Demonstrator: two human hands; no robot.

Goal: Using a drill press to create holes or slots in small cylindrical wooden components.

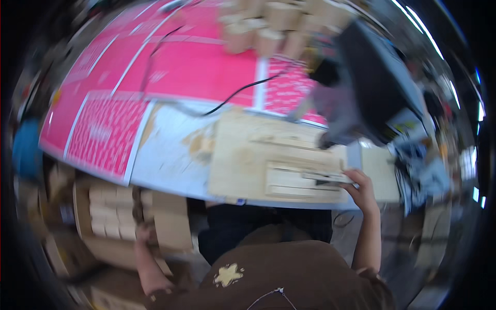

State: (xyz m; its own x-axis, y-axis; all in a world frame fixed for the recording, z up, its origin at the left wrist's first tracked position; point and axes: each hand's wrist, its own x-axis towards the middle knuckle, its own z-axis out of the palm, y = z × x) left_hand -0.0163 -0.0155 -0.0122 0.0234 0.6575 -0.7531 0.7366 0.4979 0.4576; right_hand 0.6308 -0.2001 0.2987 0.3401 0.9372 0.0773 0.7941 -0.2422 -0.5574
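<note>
My right hand (361, 188) is closed at the right end of a wooden jig board (237, 155), fingers pinched on a slim grey-and-dark strip (325, 177). That strip lies over the raised wooden slats (289, 183) on the board; blur hides its exact kind. Down at the left, my left hand (146, 233) reaches into an open cardboard box (173, 222). Rows of pale wooden blocks (111, 212) fill this box. Next to the left hand's fingers is a dark brown gap or strip, too blurred to tell. The left fingers are smeared.
A grey-and-black machine (369, 82) stands over the board's right side. Pale wooden cylinders (268, 39) are piled at the back on the pink printed table covering (201, 70). A black cable (232, 95) crosses it. Blue cloth (423, 173) hangs at the right.
</note>
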